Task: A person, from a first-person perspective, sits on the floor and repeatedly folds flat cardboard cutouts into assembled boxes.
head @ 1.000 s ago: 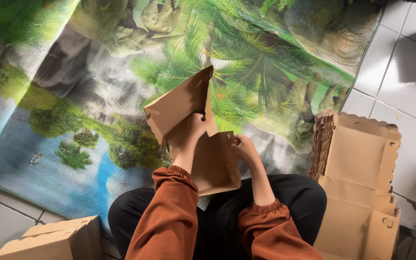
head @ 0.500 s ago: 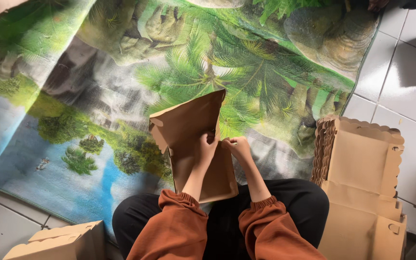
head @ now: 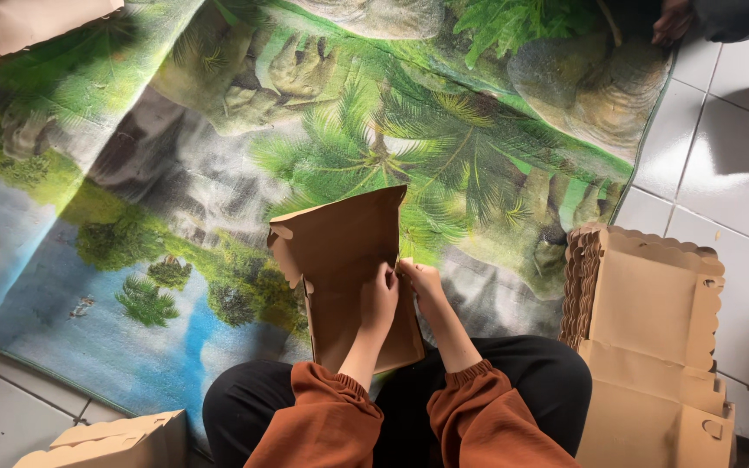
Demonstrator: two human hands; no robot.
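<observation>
Seated person, both hands pinching the right edge of a brown cardboard box blank (head: 340, 260) held over the lap: left hand (head: 380, 299) and right hand (head: 422, 282) side by side, stack of flat blanks (head: 643, 347) at 3 o'clock, jungle-print mat (head: 175, 173) beneath.

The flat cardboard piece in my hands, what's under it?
Under the cardboard box blank lies the printed jungle-scene mat, and its lower end rests over the lap in black trousers. Whatever sits directly beneath is covered.

Both hands, left hand (head: 378, 299) and right hand (head: 422, 284), pinch a flat cardboard box blank (head: 344, 260).
</observation>
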